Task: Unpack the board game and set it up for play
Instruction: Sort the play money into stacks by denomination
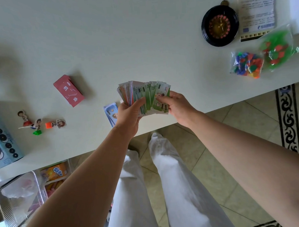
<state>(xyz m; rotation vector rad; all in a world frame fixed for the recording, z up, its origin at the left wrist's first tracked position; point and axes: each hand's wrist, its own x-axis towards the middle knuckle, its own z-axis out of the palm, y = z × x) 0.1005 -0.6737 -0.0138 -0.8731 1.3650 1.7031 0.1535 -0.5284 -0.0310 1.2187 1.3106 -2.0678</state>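
Both hands hold a fan of play money (144,96) above the near edge of the white table (107,38). The left hand (130,114) grips its left part; the right hand (175,106) pinches the green notes on the right.

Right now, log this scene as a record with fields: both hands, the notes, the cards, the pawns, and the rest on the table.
left hand: grips the fanned notes from below
right hand: pinches the green notes at the fan's right end
blue notes: small pile on the table, beside the left hand
red cards: stack left of the fan
pawns: three, on coloured bases, front left
wheel: black, far right
mixed-piece bag: beside the green-piece bag, right
leaflet: behind the bags
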